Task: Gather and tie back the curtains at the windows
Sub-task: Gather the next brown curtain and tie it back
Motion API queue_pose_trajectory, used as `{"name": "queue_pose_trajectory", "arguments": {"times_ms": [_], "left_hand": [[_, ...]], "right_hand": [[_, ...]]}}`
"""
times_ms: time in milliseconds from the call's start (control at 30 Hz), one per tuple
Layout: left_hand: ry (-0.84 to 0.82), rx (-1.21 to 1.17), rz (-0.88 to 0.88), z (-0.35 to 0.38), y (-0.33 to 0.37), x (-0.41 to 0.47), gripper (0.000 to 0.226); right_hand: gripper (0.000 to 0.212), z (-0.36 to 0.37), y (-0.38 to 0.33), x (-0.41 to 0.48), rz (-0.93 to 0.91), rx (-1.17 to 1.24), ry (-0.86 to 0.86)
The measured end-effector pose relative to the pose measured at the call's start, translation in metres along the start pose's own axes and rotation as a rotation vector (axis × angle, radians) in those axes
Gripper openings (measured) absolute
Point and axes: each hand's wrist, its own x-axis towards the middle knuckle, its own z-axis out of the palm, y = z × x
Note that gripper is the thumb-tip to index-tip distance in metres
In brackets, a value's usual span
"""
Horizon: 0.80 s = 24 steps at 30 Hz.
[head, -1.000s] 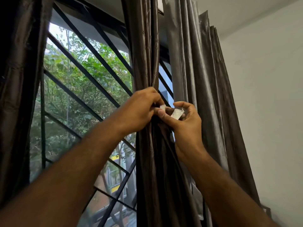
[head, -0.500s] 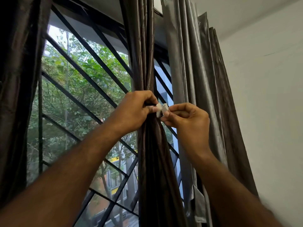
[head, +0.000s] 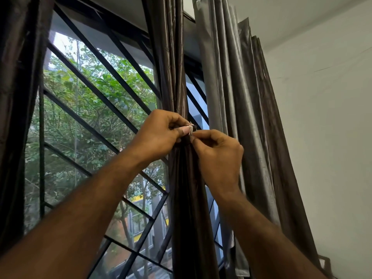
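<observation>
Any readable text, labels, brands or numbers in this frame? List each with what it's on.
None readable.
Small whitish tie pinched between left hand and right hand on the bunched dark brown satin curtain: no print visible.
Yellow panel on the building outside: too blurred to tell.

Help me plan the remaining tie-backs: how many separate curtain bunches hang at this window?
3: a dark curtain at the far left edge, the brown bunch both hands pinch at centre, and a grey curtain by the wall. More may hang outside the frame.
</observation>
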Motion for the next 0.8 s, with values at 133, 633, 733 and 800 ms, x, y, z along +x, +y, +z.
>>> {"name": "queue_pose_trajectory", "arguments": {"times_ms": [133, 633, 733, 800], "left_hand": [[-0.013, 0.029, 0.015, -0.002, 0.000, -0.001, 0.014], [-0.013, 0.138, 0.004, -0.012, 0.001, 0.001, 0.020], [-0.058, 0.313, 0.027, -0.011, 0.007, -0.001, 0.024], [-0.006, 0.357, 0.068, -0.007, 0.010, -0.003, 0.020]], "right_hand": [[0.016, -0.002, 0.006, 0.002, 0.123, 0.246, -0.132], [0.006, -0.007, 0.013, 0.045, 0.085, 0.103, -0.424], [0.011, 0.001, 0.012, 0.043, 0.060, 0.059, -0.355], [0.012, 0.003, 0.012, 0.042, 0.074, 0.071, -0.345]]}}
